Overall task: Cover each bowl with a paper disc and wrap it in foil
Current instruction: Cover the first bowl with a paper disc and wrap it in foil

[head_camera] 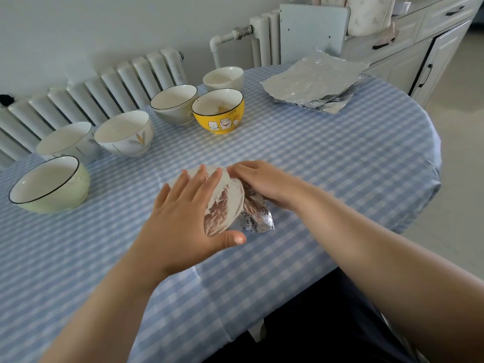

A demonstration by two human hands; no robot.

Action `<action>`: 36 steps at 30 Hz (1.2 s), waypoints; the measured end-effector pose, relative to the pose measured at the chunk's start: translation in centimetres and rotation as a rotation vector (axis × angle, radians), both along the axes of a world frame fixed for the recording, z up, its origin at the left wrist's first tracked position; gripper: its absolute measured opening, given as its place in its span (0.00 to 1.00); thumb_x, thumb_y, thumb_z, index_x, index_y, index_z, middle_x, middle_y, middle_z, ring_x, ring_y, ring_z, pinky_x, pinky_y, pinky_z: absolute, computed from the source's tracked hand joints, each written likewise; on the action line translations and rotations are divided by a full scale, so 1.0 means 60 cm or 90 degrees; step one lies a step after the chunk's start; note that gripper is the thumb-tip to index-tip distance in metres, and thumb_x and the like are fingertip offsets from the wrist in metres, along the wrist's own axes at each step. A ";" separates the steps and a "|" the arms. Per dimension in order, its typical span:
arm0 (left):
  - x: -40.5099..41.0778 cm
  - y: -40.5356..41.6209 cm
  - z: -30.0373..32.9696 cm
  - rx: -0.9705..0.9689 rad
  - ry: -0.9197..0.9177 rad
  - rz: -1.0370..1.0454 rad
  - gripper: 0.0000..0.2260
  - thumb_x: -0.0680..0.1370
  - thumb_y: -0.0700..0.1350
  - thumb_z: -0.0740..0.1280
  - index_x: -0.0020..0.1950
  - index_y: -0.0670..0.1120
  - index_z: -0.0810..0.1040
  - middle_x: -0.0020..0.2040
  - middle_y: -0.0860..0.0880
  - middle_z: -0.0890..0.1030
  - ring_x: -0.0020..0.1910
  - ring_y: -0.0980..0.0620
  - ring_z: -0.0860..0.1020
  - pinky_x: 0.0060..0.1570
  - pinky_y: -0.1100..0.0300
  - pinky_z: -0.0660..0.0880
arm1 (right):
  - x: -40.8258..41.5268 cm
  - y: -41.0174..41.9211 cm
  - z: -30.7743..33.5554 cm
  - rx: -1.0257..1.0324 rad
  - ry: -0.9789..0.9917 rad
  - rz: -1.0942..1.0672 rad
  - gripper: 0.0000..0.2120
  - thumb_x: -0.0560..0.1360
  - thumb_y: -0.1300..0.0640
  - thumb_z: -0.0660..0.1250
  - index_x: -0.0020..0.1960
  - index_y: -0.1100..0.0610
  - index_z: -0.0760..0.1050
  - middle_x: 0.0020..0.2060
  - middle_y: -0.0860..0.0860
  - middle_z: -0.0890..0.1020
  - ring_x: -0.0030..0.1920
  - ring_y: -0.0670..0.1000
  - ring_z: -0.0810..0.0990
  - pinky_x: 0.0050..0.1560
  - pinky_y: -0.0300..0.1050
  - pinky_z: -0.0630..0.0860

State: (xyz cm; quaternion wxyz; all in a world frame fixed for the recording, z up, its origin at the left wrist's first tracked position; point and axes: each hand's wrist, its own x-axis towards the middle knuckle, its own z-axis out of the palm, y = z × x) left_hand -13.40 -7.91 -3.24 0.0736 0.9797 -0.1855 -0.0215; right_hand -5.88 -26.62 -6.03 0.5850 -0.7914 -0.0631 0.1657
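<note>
Head view: a foil-wrapped bowl (225,203) lies tilted on the table (314,166) between both hands. The left hand (183,218) presses its covered top with flat, spread fingers. The right hand (262,182) curls around its foil-covered side.

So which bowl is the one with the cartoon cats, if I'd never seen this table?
Start at the blue checked table and follow the line of open bowls along its far edge by the radiator. Towards the right end, in front of a small white bowl and beside a grey bowl, sits the yellow bowl. It alone is bright yellow with cats.
</note>
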 end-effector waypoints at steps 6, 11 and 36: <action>-0.005 -0.002 0.002 0.035 -0.053 0.023 0.53 0.60 0.85 0.47 0.79 0.62 0.39 0.80 0.58 0.39 0.79 0.49 0.37 0.75 0.41 0.39 | -0.011 0.010 -0.007 0.050 -0.035 -0.055 0.13 0.76 0.44 0.64 0.54 0.48 0.82 0.48 0.46 0.86 0.51 0.48 0.84 0.61 0.54 0.77; 0.000 0.022 0.008 0.006 -0.065 0.058 0.54 0.58 0.85 0.50 0.79 0.62 0.44 0.80 0.60 0.40 0.79 0.53 0.38 0.75 0.40 0.49 | -0.025 0.017 -0.017 0.140 -0.066 -0.153 0.05 0.77 0.50 0.67 0.49 0.50 0.80 0.43 0.54 0.84 0.41 0.52 0.81 0.48 0.51 0.77; 0.001 0.031 -0.030 -0.127 -0.174 0.035 0.47 0.65 0.76 0.61 0.79 0.55 0.57 0.77 0.53 0.64 0.73 0.50 0.62 0.67 0.40 0.66 | -0.088 0.043 -0.024 0.328 0.057 -0.361 0.10 0.76 0.52 0.71 0.39 0.55 0.80 0.35 0.53 0.83 0.38 0.53 0.83 0.46 0.58 0.82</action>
